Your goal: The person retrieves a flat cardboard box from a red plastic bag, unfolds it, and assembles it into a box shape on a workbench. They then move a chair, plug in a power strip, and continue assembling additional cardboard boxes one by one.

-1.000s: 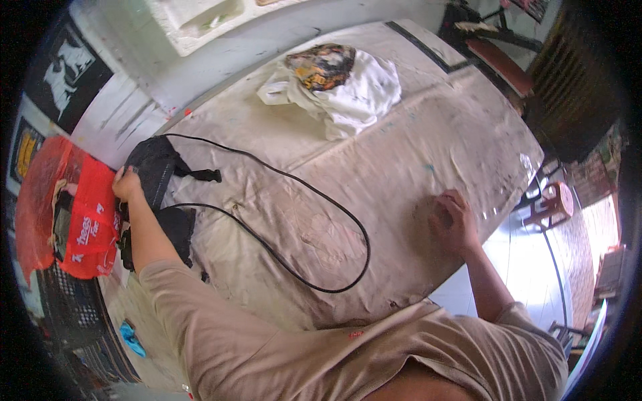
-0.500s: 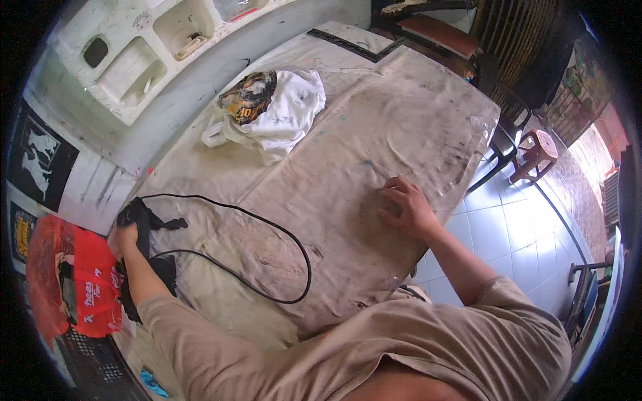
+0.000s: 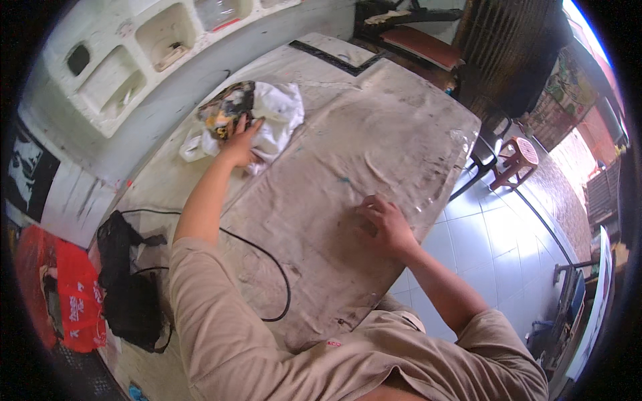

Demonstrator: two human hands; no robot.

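White, partly printed cloth (image 3: 282,109) lies bunched near the far-left edge of the table (image 3: 394,134), the left hand (image 3: 239,145) resting on it with fingers spread. The right hand (image 3: 388,227), well apart and loosely curled, rests by the right edge; whether it grips anything I cannot tell. Open room runs between the hands and on toward the far edge, while a black cord (image 3: 287,287) loops nearer the body
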